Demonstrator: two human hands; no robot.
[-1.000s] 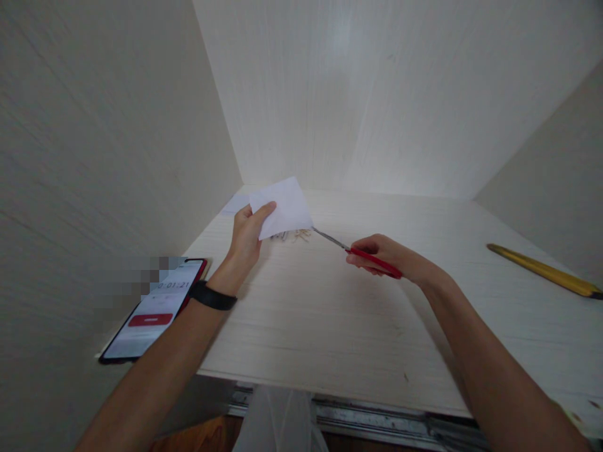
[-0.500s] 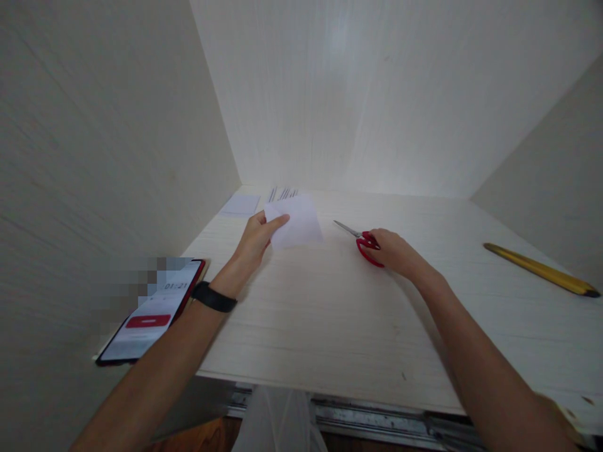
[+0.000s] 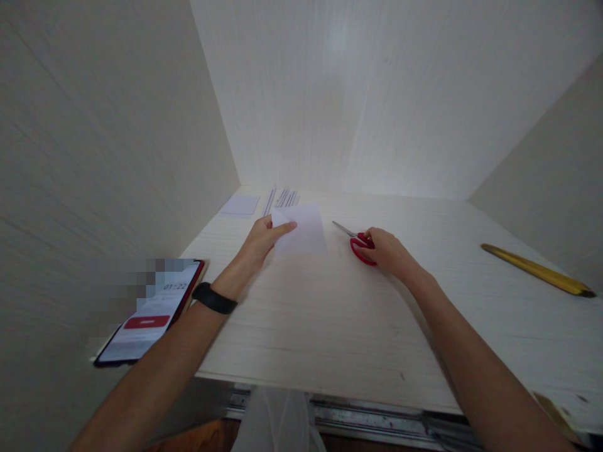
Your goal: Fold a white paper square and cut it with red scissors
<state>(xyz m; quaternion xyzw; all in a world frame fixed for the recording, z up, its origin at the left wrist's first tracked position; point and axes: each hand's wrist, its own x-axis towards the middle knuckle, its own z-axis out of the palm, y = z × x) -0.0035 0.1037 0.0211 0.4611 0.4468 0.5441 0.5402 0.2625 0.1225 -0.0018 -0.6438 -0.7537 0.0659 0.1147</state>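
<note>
A white sheet of paper [image 3: 306, 232] is pinched by its left side in my left hand [image 3: 261, 242], thumb on top. My right hand [image 3: 386, 251] grips the red handles of a pair of scissors [image 3: 362, 247]. The blades look closed and point up and left toward the paper, with a small gap between tip and sheet. Behind the paper lie several thin dark-edged strips [image 3: 286, 198], partly covered by it. Another piece of paper [image 3: 240, 204] lies flat at the back left of the white table [image 3: 320, 326].
A phone [image 3: 155, 314] with a lit timer screen leans at the left, beside my left forearm. On the right lies a long yellow tool [image 3: 537, 270] with a dark end. Pale panels [image 3: 339, 94] close in the back and both sides.
The paper in my left hand has shifted slightly right and toward me, showing more of the strips behind. My right hand and the scissors have moved a little left.
</note>
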